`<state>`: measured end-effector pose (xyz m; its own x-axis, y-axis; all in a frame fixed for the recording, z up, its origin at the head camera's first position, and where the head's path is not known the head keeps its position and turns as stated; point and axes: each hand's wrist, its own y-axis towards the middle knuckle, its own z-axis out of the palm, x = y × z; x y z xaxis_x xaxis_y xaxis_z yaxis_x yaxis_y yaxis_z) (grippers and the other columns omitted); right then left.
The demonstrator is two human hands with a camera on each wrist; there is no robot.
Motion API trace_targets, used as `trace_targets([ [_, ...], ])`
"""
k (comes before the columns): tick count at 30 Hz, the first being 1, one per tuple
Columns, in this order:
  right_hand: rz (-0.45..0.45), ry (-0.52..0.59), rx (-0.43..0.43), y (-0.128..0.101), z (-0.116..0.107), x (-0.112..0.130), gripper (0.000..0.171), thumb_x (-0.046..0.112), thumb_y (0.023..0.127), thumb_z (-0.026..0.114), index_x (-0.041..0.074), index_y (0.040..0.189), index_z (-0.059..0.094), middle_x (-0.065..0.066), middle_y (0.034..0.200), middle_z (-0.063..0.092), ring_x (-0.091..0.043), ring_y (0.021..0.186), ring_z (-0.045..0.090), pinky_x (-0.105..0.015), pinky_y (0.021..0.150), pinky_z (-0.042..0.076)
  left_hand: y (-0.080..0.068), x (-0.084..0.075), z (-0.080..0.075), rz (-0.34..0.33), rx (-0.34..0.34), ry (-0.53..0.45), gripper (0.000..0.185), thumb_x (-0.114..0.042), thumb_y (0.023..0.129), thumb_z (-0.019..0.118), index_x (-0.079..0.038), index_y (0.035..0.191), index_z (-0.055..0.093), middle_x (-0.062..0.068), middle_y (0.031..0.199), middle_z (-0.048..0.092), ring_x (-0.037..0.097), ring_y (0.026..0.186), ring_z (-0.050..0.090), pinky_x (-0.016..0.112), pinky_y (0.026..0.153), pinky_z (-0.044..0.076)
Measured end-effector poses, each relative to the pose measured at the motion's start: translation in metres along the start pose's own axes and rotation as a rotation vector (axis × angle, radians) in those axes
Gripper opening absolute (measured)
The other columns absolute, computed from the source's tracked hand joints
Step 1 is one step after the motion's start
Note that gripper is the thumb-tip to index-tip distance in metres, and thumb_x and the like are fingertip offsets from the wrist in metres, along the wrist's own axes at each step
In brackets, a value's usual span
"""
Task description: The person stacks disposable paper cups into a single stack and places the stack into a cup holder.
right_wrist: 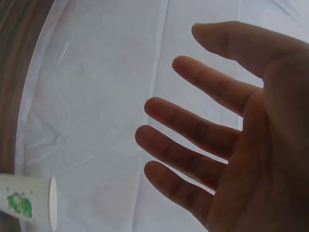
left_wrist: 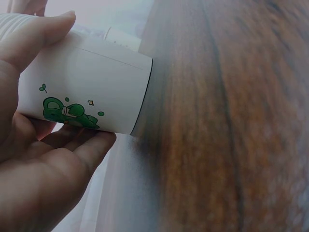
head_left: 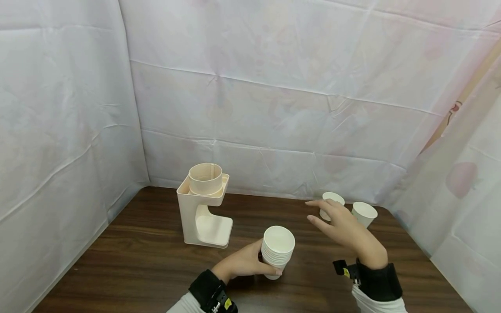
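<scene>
surface: dark wood-grain table. a cream cup dispenser stand stands on it at the rear left. two single paper cups stand at the rear right, just beside each other.

Dispenser left of 2 cups.

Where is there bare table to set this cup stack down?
Bare wood lies left of the cup dispenser and along the near edge beside the left hand holding the cup stack. It is crowded back right, where the right hand hovers over two single cups.
</scene>
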<state>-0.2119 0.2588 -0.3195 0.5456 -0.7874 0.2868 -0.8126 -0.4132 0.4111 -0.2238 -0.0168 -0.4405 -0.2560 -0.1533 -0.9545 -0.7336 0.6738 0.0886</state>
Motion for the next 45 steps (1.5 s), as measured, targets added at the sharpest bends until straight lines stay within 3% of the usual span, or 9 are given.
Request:
trace_targets([
  [12, 0.126, -0.022, -0.047, -0.004, 0.001, -0.032, 0.039, 0.028, 0.102, 0.061, 0.008, 0.135, 0.059, -0.02, 0.135, 0.056, -0.041, 0.12, 0.05, -0.059, 0.094, 0.04, 0.0, -0.001, 0.001, -0.012, -0.004, 0.0, 0.075, -0.018, 0.079, 0.087, -0.023, 0.141, 0.047, -0.013, 0.12, 0.063, 0.009, 0.117, 0.055, 0.039, 0.105, 0.036],
  [26, 0.178, -0.047, -0.1, 0.002, 0.009, -0.051, 0.042, 0.028, 0.103, 0.059, 0.004, 0.138, 0.056, -0.022, 0.131, 0.057, -0.032, 0.095, 0.055, -0.053, 0.083, 0.044, 0.0, 0.001, -0.001, -0.015, -0.015, 0.0, 0.074, -0.018, 0.078, 0.087, -0.023, 0.14, 0.048, -0.012, 0.119, 0.063, 0.009, 0.116, 0.056, 0.037, 0.104, 0.037],
  [33, 0.188, -0.059, -0.173, 0.005, 0.018, -0.062, 0.043, 0.024, 0.102, 0.061, -0.003, 0.135, 0.056, -0.03, 0.131, 0.053, -0.05, 0.121, 0.047, -0.064, 0.096, 0.037, 0.001, 0.001, 0.0, -0.007, -0.013, 0.005, 0.073, -0.017, 0.078, 0.087, -0.022, 0.14, 0.048, -0.012, 0.119, 0.063, 0.008, 0.115, 0.056, 0.036, 0.103, 0.038],
  [38, 0.199, -0.061, -0.201, 0.005, 0.024, -0.071, 0.042, 0.02, 0.101, 0.062, -0.005, 0.134, 0.056, -0.032, 0.13, 0.052, -0.052, 0.123, 0.044, -0.064, 0.099, 0.035, 0.003, 0.001, 0.001, -0.004, 0.004, 0.009, 0.074, -0.02, 0.079, 0.087, -0.023, 0.141, 0.048, -0.012, 0.12, 0.063, 0.009, 0.116, 0.056, 0.037, 0.104, 0.037],
  [45, 0.194, -0.119, -0.247, 0.01, 0.038, -0.086, 0.039, 0.017, 0.098, 0.065, -0.007, 0.128, 0.06, -0.035, 0.121, 0.054, -0.056, 0.115, 0.046, -0.067, 0.094, 0.037, 0.002, -0.002, 0.001, -0.012, 0.011, 0.002, 0.075, -0.018, 0.079, 0.087, -0.024, 0.142, 0.046, -0.013, 0.12, 0.062, 0.008, 0.116, 0.056, 0.037, 0.104, 0.037],
])
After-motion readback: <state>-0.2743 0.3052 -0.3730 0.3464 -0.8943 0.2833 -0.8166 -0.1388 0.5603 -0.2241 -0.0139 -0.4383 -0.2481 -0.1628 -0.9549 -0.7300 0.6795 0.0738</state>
